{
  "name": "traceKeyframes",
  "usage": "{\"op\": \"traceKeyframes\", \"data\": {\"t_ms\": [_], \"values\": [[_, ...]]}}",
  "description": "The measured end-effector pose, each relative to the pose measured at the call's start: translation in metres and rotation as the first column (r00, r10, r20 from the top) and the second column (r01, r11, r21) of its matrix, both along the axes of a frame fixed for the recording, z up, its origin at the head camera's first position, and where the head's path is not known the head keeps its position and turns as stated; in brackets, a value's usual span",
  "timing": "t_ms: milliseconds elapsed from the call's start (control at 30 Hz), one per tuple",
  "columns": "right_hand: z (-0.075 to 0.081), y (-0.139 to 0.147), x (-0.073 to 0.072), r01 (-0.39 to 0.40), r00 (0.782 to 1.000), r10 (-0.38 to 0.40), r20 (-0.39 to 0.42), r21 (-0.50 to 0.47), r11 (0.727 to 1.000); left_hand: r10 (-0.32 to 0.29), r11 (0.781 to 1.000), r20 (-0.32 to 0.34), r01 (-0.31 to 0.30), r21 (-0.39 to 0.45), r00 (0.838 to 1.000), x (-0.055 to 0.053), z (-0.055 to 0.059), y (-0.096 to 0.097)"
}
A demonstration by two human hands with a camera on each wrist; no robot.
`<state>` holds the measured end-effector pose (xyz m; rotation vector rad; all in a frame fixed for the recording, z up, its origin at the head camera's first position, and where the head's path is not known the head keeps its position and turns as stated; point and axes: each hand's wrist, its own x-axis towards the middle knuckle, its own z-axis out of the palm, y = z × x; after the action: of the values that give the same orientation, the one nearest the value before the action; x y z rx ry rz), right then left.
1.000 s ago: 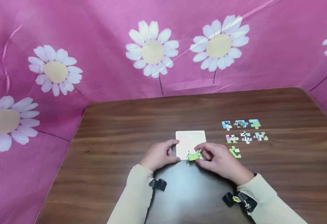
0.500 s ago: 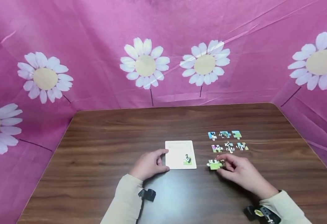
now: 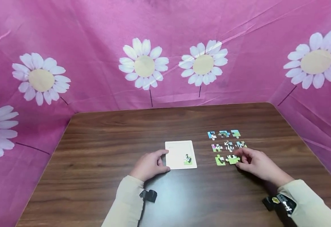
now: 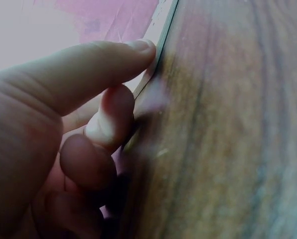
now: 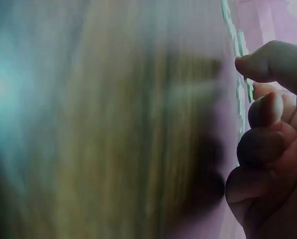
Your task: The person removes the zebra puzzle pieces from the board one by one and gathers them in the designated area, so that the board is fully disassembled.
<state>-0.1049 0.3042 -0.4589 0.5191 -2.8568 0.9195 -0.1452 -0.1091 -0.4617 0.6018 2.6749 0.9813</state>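
Observation:
A white square puzzle board (image 3: 175,155) lies on the table, with one green, black and white puzzle piece (image 3: 187,160) in its lower right corner. My left hand (image 3: 148,166) holds the board's left edge, thumb near the front corner; in the left wrist view the thumb (image 4: 103,69) lies against that edge. My right hand (image 3: 263,165) pinches a green and white puzzle piece (image 3: 232,160) by its right side, low over the table. Just left of it lies another green piece (image 3: 219,160). In the right wrist view the pinched piece (image 5: 249,90) appears edge-on beside the fingers.
Behind the right hand lie two rows of loose puzzle pieces, among them a blue one (image 3: 211,135), a green one (image 3: 235,133) and a black-and-white one (image 3: 229,146). A pink flowered cloth (image 3: 97,78) hangs behind the wooden table (image 3: 111,132).
My right hand has carried the green and white piece from over the board rightward to the front row of loose pieces. The left hand keeps its hold on the board. The head view has shifted.

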Motion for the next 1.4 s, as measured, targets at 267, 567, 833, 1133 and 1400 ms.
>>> {"op": "traceKeyframes", "data": {"t_ms": [267,567,833,1133,1400], "values": [[-0.004,0.007,-0.006,0.008,0.999,-0.009,0.046,0.025,1.000,0.009,1.000,0.002,-0.009,0.004,1.000,0.002,-0.002,-0.001],[-0.008,0.006,-0.008,-0.004,0.994,0.004,0.112,0.002,1.000,0.032,0.999,0.033,-0.032,-0.008,0.999,0.008,-0.003,-0.003],[-0.001,-0.007,0.001,0.062,0.997,-0.059,0.041,-0.083,0.995,0.012,1.000,0.024,-0.012,-0.014,1.000,0.003,0.002,0.003],[0.006,-0.059,0.008,0.049,0.999,-0.047,0.016,-0.159,0.986,0.006,1.000,0.014,-0.005,-0.030,1.000,-0.002,0.005,0.004],[0.000,-0.111,0.007,0.020,0.992,0.011,0.126,-0.248,0.969,0.014,0.999,0.029,-0.013,-0.030,0.999,0.000,0.004,0.005]]}}
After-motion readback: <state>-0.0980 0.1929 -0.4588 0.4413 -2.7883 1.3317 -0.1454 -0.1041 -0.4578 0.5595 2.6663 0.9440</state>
